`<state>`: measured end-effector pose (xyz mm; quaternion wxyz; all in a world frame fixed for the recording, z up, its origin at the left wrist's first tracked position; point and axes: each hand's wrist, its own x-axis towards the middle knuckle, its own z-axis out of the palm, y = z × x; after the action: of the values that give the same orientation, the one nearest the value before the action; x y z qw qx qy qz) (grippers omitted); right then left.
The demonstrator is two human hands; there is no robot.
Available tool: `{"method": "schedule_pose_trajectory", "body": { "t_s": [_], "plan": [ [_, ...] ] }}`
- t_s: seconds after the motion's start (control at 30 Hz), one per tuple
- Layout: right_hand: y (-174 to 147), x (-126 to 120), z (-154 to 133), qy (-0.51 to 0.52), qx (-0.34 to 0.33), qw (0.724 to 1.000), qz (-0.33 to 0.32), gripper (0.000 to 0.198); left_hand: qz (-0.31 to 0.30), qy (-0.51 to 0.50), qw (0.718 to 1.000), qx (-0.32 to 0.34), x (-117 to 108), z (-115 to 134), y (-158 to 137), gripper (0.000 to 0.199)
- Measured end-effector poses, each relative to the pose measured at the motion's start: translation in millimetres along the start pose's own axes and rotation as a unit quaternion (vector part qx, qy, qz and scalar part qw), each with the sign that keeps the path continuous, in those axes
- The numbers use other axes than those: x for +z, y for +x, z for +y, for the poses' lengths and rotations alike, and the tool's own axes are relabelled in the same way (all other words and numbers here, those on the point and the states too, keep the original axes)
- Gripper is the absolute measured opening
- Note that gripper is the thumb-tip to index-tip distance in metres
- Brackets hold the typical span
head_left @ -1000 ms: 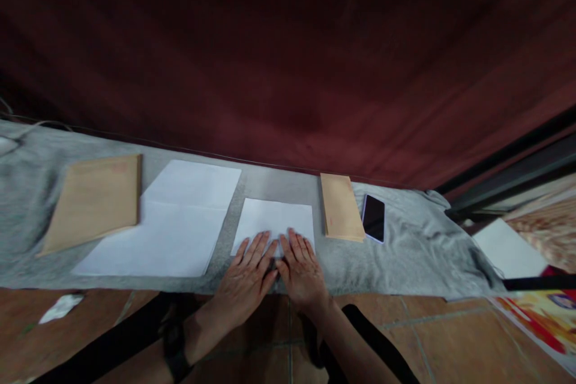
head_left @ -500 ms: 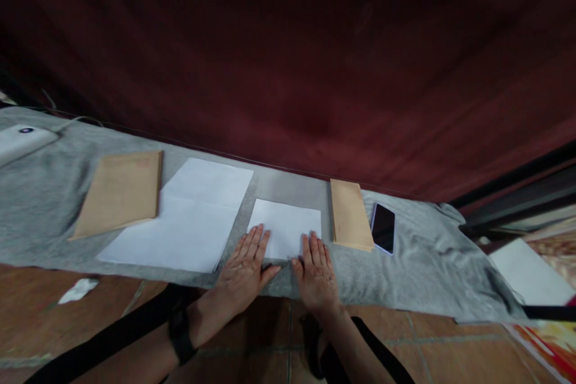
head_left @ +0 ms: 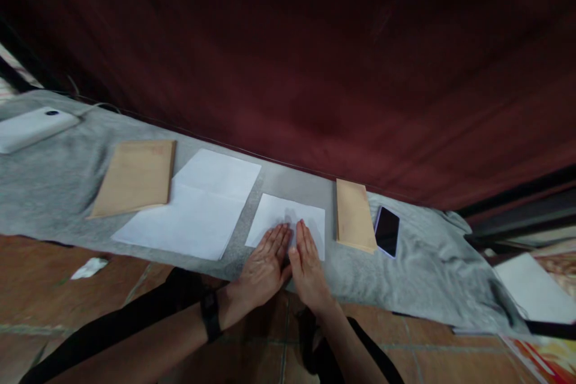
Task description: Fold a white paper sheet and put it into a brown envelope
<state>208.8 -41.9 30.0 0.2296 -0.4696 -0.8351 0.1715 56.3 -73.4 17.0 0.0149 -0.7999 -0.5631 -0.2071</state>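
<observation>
A small folded-looking sheet of white paper [head_left: 274, 210] lies on the grey cloth in front of me. Flat on its near half rests my left hand [head_left: 265, 261], palm down with fingers stretched out; a dark watch is on that wrist. My right hand [head_left: 309, 267] is close beside it, tilted more on edge, fingers extended together and thumb towards the left hand. Neither hand grips anything. To the left lie larger white sheets [head_left: 198, 216] with a crease across them, partly under a stack of brown envelopes [head_left: 139, 174]. On the right is a narrower stack of brown envelopes [head_left: 355, 213].
A phone [head_left: 387, 231] lies right of the narrow envelopes. At the far left is a white device [head_left: 36, 127] with a cable. The grey cloth [head_left: 432, 264] covers the long surface, backed by a dark red curtain-like sheet [head_left: 288, 72]. A crumpled tissue [head_left: 90, 267] is on the tiled floor.
My hands have moved inward from the paper's near corners towards its middle and now nearly touch. The right hand has turned more onto its edge. The view has shifted slightly.
</observation>
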Motion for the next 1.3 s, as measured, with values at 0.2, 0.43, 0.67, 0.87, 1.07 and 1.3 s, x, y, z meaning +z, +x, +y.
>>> {"method": "schedule_pose_trajectory", "body": {
  "t_s": [0.2, 0.43, 0.67, 0.87, 1.07, 1.3],
  "plan": [
    [-5, 14, 0, 0.014, 0.025, 0.999, -0.038, 0.057, -0.021, 0.013, 1.000, -0.001, 1, -5, -1, 0.070],
    [-7, 12, 0, -0.076, -0.019, 0.996, -0.039, 0.062, -0.040, 0.012, 0.999, 0.006, -8, -4, -1, 0.064],
    [-10, 11, 5, -0.127, -0.047, 0.990, -0.038, 0.061, -0.044, 0.014, 0.999, 0.001, -5, -2, -3, 0.063],
    [-12, 8, 9, -0.164, -0.060, 0.984, -0.021, 0.055, -0.029, 0.030, 0.999, 0.005, -4, -1, -5, 0.058],
    [-16, 10, 15, -0.191, -0.072, 0.979, 0.007, 0.052, -0.034, 0.024, 0.999, -0.003, -8, 1, -5, 0.058],
    [-18, 8, 17, -0.220, -0.063, 0.973, 0.016, 0.054, -0.052, 0.029, 0.998, -0.007, -7, 0, -4, 0.058]
  ]
}}
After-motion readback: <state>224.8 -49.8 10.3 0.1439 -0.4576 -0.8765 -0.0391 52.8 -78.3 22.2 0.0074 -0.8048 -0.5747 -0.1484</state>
